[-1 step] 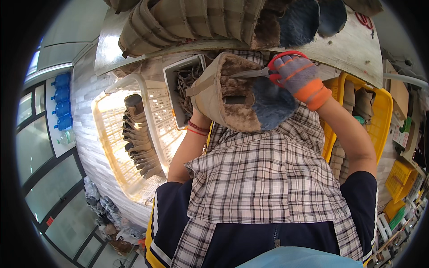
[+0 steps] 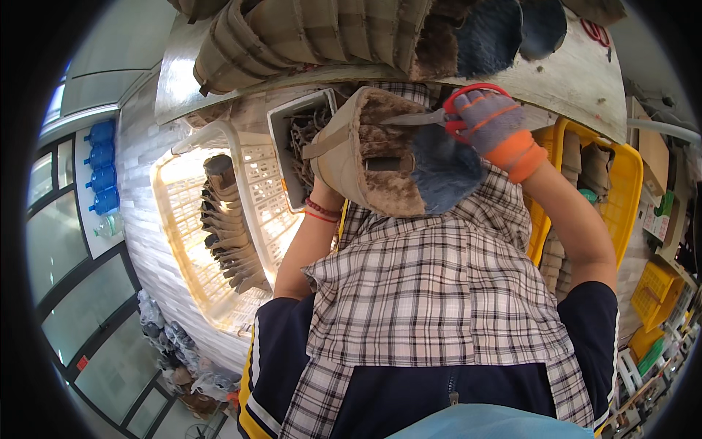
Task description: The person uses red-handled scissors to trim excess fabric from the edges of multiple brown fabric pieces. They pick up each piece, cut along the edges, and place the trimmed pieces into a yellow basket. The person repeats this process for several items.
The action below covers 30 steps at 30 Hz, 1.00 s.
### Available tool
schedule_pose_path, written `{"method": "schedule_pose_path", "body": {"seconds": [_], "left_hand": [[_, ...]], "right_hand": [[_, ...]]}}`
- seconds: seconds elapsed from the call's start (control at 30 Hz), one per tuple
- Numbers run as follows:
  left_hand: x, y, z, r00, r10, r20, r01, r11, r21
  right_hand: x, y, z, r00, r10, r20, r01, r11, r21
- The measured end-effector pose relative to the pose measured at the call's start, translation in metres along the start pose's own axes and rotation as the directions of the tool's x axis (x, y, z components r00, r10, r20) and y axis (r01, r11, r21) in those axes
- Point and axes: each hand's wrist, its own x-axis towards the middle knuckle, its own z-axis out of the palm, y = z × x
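Note:
My right hand (image 2: 491,124), in a grey and orange glove, is closed around the red handles of scissors (image 2: 424,118). Their blades reach into the open mouth of a fur-lined fabric piece (image 2: 340,150). This piece is beige outside, with brown and blue fur inside and a dark rectangular patch in the brown fur. Behind its left side is my bare left hand (image 2: 326,192), a beaded bracelet at the wrist. The piece tilts over my lap, held from that side; the left fingers are hidden behind it.
A long nested row of similar pieces (image 2: 314,36) lies on the worktable (image 2: 179,84), with red-handled scissors (image 2: 595,32) at its right. A grey bin of scraps (image 2: 276,132) and a cream basket (image 2: 164,201) stand left. A yellow crate (image 2: 629,197) holding beige pieces stands right.
My right hand and the scissors have shifted slightly right, drawing the blades back a little. The fur-lined piece and my left arm look almost unmoved.

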Motion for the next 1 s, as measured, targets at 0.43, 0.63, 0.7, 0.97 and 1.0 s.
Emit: {"method": "schedule_pose_path", "body": {"seconds": [0.43,0.63,0.7,0.97,1.0], "left_hand": [[-0.044,0.074,-0.012,0.707,-0.699,-0.104,0.701,0.674,0.233],[-0.048,0.065,-0.005,0.771,-0.626,-0.117,0.633,0.730,0.259],[-0.050,0.064,-0.004,0.774,-0.620,-0.128,0.630,0.732,0.260],[-0.056,0.051,-0.023,0.798,-0.594,-0.100,0.602,0.784,0.148],[-0.056,0.050,-0.024,0.800,-0.591,-0.103,0.600,0.787,0.141]], "right_hand": [[-0.031,-0.054,-0.025,0.908,0.086,0.410,-0.156,0.977,0.143],[-0.023,-0.061,-0.033,0.900,0.003,0.436,-0.084,0.983,0.166],[-0.017,-0.064,-0.031,0.889,-0.034,0.457,-0.039,0.988,0.150],[-0.005,-0.073,-0.024,0.879,-0.078,0.470,0.026,0.993,0.117],[-0.002,-0.074,-0.023,0.870,-0.080,0.486,0.024,0.993,0.119]]}}
